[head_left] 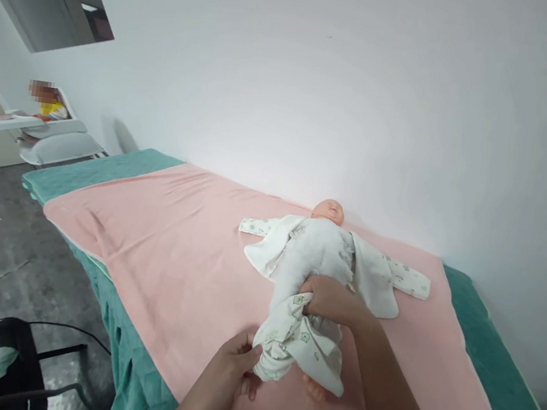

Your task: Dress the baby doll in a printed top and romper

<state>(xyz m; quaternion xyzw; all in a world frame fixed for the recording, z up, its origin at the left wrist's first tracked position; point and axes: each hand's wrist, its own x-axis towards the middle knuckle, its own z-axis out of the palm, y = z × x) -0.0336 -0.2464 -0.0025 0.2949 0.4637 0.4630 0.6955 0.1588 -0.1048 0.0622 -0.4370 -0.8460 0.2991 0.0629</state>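
Observation:
A baby doll [320,251] lies on its back on the pink sheet, its head toward the wall. White printed baby pants [318,349] are bunched around its lower legs, and one bare foot shows below them. My left hand [240,362] pinches the gathered cloth at the leg end on the left. Higher up, my right hand [324,297] has its fingers closed on the upper edge of the pants, between the doll's legs. An opened white jacket [374,279] is spread under the doll, sleeves out to both sides.
The pink sheet [163,237] covers a bed with a green cover [490,354], against a white wall. A black chair [11,359] holding a pale cloth stands at lower left. Farther back is a white high chair [64,147] with a small figure in yellow.

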